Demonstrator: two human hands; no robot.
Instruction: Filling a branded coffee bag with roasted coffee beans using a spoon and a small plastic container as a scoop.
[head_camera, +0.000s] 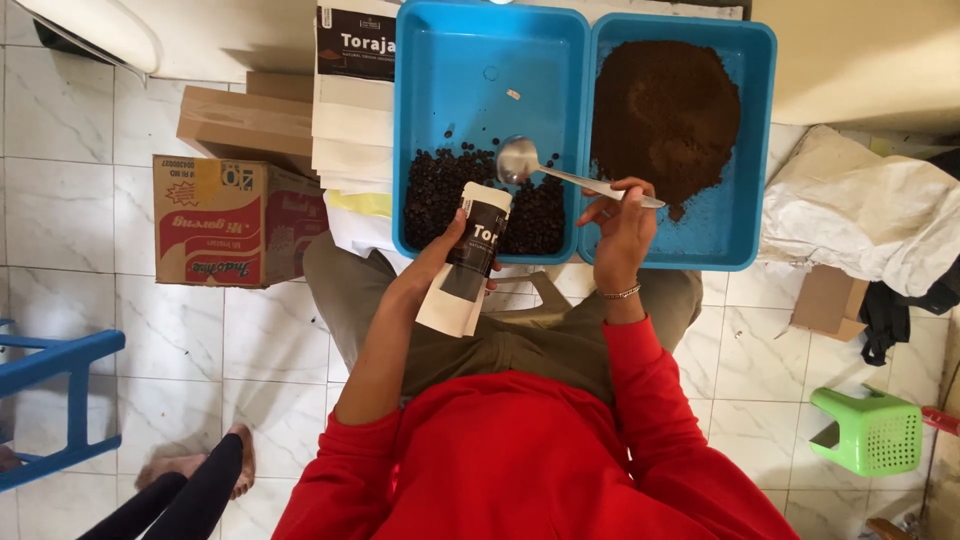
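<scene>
My left hand (440, 255) holds a white and black paper pouch (470, 262) tilted, its mouth at the near edge of a blue tray (470, 60) with a heap of dark coffee beans (445, 190). My right hand (622, 228) grips the handle of a metal spoon (520, 160), whose empty bowl hovers over the beans just beyond the pouch's mouth. To the right, a second blue tray (745, 210) carries a mound of brown ground coffee (665, 110).
A stack of flat pouches (352, 110) lies left of the trays, with cardboard boxes (235, 220) further left. A white sack (860, 215) and green stool (868, 430) are on the right. Another person's foot (200, 462) and a blue frame (55, 400) are lower left.
</scene>
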